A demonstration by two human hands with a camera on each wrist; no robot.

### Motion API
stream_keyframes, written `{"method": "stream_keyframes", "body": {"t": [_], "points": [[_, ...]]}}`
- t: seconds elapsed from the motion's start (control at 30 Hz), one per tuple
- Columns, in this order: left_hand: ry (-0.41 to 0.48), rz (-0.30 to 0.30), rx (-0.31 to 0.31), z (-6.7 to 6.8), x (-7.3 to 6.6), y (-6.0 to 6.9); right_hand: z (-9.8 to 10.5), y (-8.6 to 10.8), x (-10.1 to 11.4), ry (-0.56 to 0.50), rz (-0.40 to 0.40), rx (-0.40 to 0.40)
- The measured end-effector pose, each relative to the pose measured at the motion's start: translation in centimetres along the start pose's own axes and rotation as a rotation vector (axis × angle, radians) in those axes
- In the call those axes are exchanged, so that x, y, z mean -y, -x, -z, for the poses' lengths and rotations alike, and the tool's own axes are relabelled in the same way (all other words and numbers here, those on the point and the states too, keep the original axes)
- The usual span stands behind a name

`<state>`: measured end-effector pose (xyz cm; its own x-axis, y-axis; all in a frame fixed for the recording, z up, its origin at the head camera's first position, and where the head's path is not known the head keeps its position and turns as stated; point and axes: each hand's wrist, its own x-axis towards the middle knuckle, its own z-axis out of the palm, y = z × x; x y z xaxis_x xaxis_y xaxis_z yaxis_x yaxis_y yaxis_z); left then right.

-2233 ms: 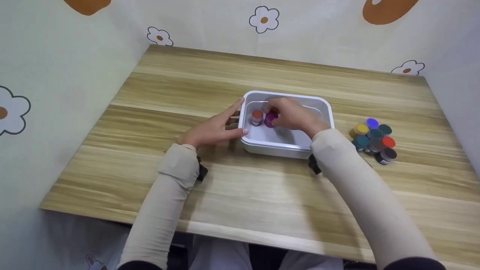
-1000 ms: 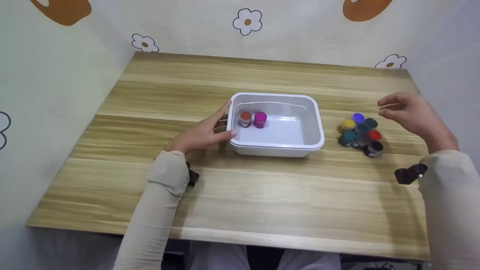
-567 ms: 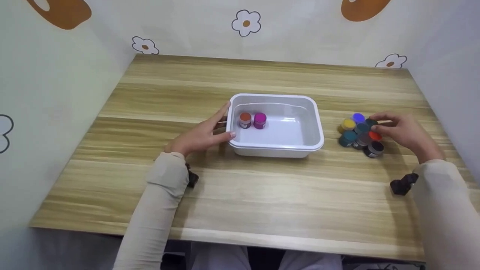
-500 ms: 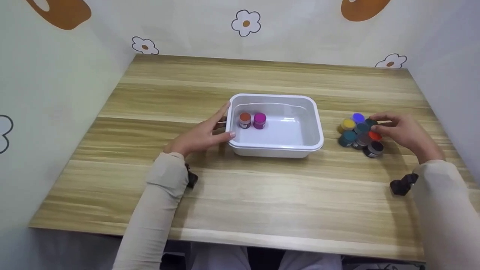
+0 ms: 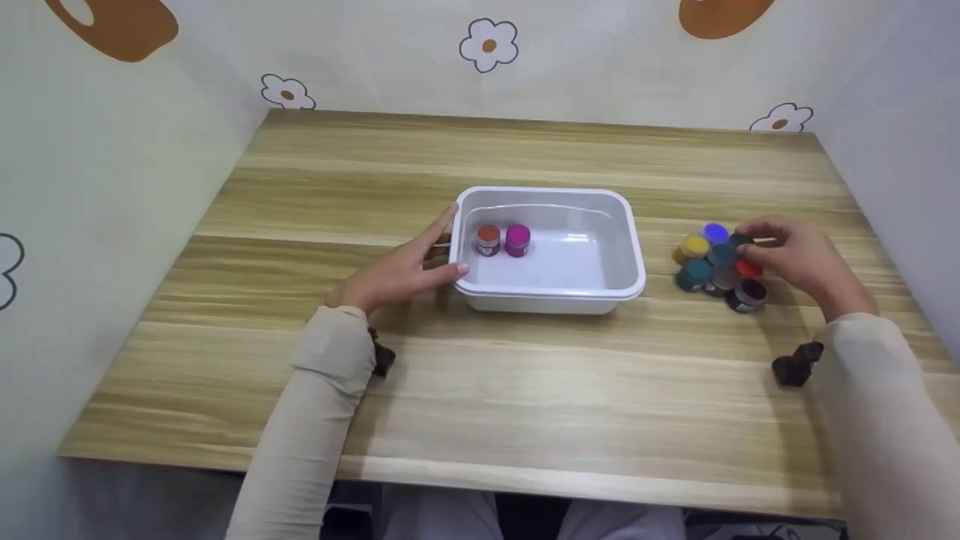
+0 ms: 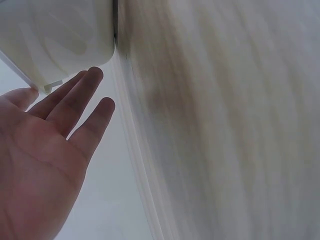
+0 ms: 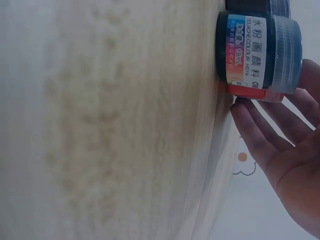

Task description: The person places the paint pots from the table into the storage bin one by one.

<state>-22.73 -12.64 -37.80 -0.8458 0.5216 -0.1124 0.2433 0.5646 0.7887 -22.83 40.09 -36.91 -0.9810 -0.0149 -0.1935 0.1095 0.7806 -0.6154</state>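
My left hand [image 5: 394, 276] rests against the left side of a white plastic tub [image 5: 555, 292], thumb on its rim and fingers fairly straight. Inside the tub, an orange-capped paint jar [image 5: 488, 240] and a magenta paint jar [image 5: 517, 240] stand upright near the left end. To the right, my right hand [image 5: 802, 259] has its thumb and forefinger around a dark green paint jar [image 5: 741, 241] at the back of a cluster. In the right wrist view, a gouache label shows on a dark jar [image 7: 245, 52] in front of the fingers, which partly hides them.
The cluster also has a violet-capped jar [image 5: 715, 233], a yellow jar [image 5: 693, 248], teal jars [image 5: 694, 274], a red-capped jar [image 5: 748, 268] and a dark jar [image 5: 747, 295], standing close together. Everything stands on a wood-grain table [image 5: 525, 397] with patterned cloth walls [image 5: 390, 52] around it.
My right hand has let go of the magenta jar inside the tub and moved right to the cluster, its fingers coming down around the dark green jar. The left hand stays at the tub.
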Motion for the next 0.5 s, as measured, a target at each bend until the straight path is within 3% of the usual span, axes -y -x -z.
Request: {"method": "stream_keyframes", "body": {"t": [0.5], "points": [[-0.027,0.041,0.007,0.02,-0.12,-0.1,0.29,0.33,-0.02,0.035,0.027,-0.103]]}}
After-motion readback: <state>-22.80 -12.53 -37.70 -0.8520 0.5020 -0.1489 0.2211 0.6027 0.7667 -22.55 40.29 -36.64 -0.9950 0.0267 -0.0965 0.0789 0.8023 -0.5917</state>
